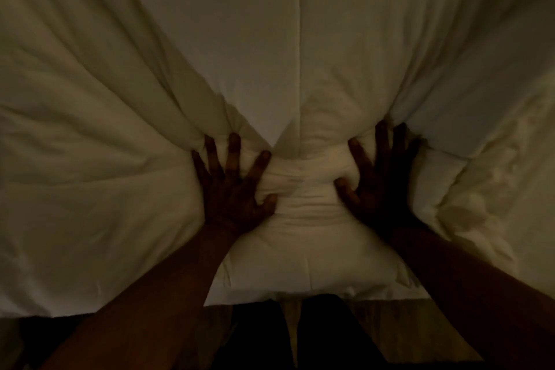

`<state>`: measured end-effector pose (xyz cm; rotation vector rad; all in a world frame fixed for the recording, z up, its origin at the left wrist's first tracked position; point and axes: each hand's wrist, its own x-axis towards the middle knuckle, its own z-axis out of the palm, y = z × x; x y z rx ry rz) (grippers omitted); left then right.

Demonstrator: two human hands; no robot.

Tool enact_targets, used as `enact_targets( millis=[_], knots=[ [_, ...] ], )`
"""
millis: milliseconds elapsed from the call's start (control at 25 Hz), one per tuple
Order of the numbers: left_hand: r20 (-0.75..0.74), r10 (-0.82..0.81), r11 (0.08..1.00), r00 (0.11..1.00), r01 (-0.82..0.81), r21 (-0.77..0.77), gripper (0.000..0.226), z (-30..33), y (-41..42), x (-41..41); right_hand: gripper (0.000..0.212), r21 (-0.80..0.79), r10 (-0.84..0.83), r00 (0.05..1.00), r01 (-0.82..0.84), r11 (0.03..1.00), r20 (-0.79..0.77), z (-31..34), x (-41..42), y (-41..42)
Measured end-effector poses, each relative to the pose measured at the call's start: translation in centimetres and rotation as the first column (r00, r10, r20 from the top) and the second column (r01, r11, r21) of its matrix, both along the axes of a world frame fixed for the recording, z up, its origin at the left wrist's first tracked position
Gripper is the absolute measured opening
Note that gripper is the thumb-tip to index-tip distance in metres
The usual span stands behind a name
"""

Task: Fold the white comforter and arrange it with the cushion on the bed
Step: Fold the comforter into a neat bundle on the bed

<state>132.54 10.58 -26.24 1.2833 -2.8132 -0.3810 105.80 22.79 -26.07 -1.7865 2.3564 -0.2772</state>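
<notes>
Both hands press flat, fingers spread, on the white comforter (300,48) at the near edge of the bed.

The left hand (232,189) and the right hand (380,180) lie palm down, well apart, with straight splayed fingers gripping nothing; between them the cloth bunches into a puffy ridge, and deep folds fan outward from each hand. A seam runs up the middle of the comforter toward the far side. Its near edge hangs over the bedside just below the forearms, and its outer parts are cut off by the frame on three sides. The light is dim, so the hands show as dark shapes. The cushion cannot be made out, and the bed itself is hidden under the comforter. Beneath the edge lies a dark strip of floor (420,330), blurred.
</notes>
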Motion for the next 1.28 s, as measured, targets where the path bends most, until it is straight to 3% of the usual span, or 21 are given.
enact_targets(
  millis=[320, 440, 520, 600, 720, 1040, 1280],
  knots=[
    [0.258, 0.067, 0.99, 0.964, -0.097, 0.104, 0.08, 11.9, 0.4, -0.5, 0.075, 0.282, -0.045, 0.995, 0.067, 0.957, -0.085, 9.6, 0.2, 0.5],
    [0.305, 0.098, 0.993, 0.947, -0.115, 0.038, 0.078, 14.5, -0.6, 1.6, 0.068, 0.289, -0.039, 0.993, 0.07, 0.955, -0.11, 12.8, -0.2, 0.3],
    [0.336, 0.224, 0.973, 0.915, -0.227, -0.031, 0.078, 15.6, -1.9, 4.6, 0.065, 0.252, -0.066, 0.985, 0.106, 0.962, -0.162, 14.3, -1.6, 0.1],
    [0.384, 0.346, 0.936, 0.856, -0.342, -0.08, 0.08, 15.2, -2.9, 8.6, 0.066, 0.249, -0.135, 0.966, 0.19, 0.95, -0.222, 14.5, -3.5, 0.4],
    [0.448, 0.376, 0.92, 0.811, -0.382, -0.081, 0.083, 13.2, -2.2, 13.1, 0.068, 0.305, -0.146, 0.955, 0.224, 0.926, -0.259, 12.8, -4.9, 1.7],
    [0.428, 0.358, 0.926, 0.83, -0.373, -0.05, 0.083, 5.2, -1.5, 12.3, 0.07, 0.261, -0.17, 0.971, 0.209, 0.942, -0.166, 6.8, -4.2, 1.4],
    [0.406, 0.341, 0.931, 0.848, -0.366, -0.017, 0.077, 9.1, -3.2, 13.1, 0.066, 0.242, -0.202, 0.969, 0.232, 0.942, -0.143, 9.7, -5.2, 0.8]
  ],
)
